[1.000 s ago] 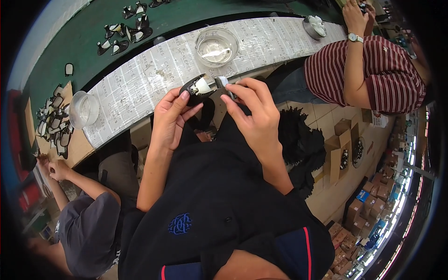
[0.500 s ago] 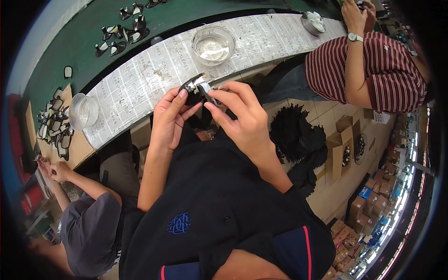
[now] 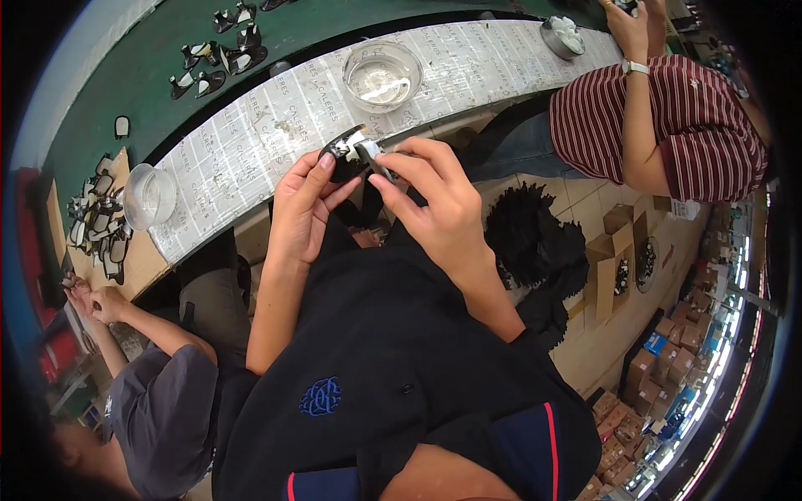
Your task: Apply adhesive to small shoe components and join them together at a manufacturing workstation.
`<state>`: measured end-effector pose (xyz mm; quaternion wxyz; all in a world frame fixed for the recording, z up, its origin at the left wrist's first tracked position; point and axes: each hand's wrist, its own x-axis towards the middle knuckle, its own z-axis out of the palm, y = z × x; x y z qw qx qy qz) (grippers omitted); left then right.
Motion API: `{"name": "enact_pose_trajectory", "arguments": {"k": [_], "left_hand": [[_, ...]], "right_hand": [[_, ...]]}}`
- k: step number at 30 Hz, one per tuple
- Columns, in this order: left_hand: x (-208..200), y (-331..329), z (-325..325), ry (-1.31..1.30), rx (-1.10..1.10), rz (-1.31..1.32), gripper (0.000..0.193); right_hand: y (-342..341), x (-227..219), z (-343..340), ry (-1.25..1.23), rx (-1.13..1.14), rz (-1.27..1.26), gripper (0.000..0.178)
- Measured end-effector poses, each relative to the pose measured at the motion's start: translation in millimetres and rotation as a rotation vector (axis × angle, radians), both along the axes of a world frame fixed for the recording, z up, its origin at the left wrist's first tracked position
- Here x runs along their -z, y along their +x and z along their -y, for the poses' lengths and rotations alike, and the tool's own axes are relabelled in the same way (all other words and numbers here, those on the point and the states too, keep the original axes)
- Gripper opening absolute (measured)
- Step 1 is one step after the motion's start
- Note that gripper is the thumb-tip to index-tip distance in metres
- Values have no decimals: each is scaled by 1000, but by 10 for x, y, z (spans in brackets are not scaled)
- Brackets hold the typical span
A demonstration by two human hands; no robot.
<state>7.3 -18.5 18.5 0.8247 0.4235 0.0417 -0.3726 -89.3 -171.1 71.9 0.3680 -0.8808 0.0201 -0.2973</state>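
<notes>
Just past the near edge of the covered bench, my left hand [image 3: 305, 200] is closed round a glossy black shoe part [image 3: 341, 159], its thumb on top. White patches show at the part's upper end. My right hand [image 3: 439, 188] pinches a narrow dark strip [image 3: 373, 157] with a whitish face, between thumb and fingers. This strip lies against the shoe part; whether the two are joined I cannot tell. Beyond my hands a clear round bowl [image 3: 383, 104] of transparent liquid stands on the bench.
Printed sheeting covers the bench [image 3: 259, 138]. Black shoe parts [image 3: 104, 221] lie heaped beside another clear bowl [image 3: 150, 197] at left; heeled ones [image 3: 242, 58] stand on a green surface. A metal bowl [image 3: 561, 37] holds white wads. Co-workers [image 3: 167, 401] sit on both sides.
The shoe part has turned slightly in my left hand, showing more of its white patch. My right fingers have shifted a little with the strip. The right-hand co-worker's hands have moved slightly.
</notes>
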Motion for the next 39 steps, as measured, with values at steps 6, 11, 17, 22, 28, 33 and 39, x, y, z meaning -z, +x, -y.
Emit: {"name": "enact_pose_trajectory", "arguments": {"k": [6, 11, 17, 22, 28, 33, 39], "left_hand": [[-125, 73, -48, -6, 8, 48, 19], [-37, 177, -115, 12, -63, 107, 18], [-839, 567, 85, 361, -663, 1005, 24], [-2067, 1065, 179, 299, -1599, 1634, 32], [-2792, 2023, 1579, -83, -1046, 1720, 31], [-2010, 3013, 2071, 785, -436, 1853, 51], [-86, 3481, 877, 1804, 607, 1230, 68]], "right_hand": [[25, -94, 175, 58, 150, 45, 22], [296, 314, 712, 497, 264, 111, 15], [869, 1259, 1699, 926, 289, 242, 23], [1149, 1448, 1674, 857, 389, 259, 21], [1161, 1535, 1761, 892, 366, 375, 16], [1097, 1457, 1776, 852, 366, 309, 17], [1082, 1560, 1850, 818, 397, 275, 18]]}}
